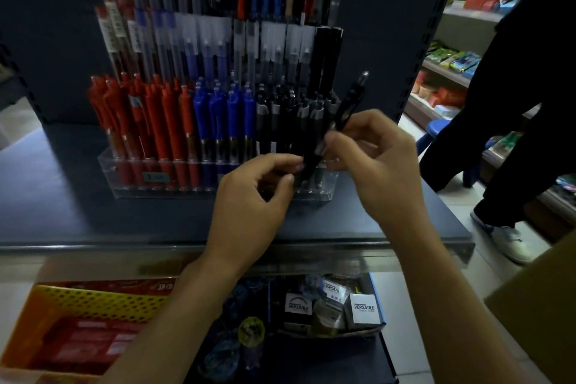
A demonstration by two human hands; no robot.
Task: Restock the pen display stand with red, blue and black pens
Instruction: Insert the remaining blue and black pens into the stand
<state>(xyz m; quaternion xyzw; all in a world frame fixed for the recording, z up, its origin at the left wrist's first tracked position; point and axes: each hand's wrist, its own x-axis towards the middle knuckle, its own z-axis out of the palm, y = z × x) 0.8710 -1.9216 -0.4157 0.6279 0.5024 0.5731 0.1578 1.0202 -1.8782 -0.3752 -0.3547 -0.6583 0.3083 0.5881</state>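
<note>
A clear tiered pen display stand point(124, 188) sits on a dark blue shelf. Its front row holds red pens point(146, 121) at left, blue pens point(224, 118) in the middle and black pens point(280, 121) at right. A black pen point(346, 106) is held tilted over the black section, its clicker end up to the right. My right hand point(374, 153) pinches its middle, and my left hand point(258, 193) pinches its lower end with thumb and fingertips. Higher tiers carry capped pens.
The shelf's front edge point(218, 248) has a metal strip. Below it are a yellow perforated basket point(93, 315) and small boxes marked Versatile point(363, 310). A person in dark clothes point(505, 109) stands at right by a blue stool point(436, 131).
</note>
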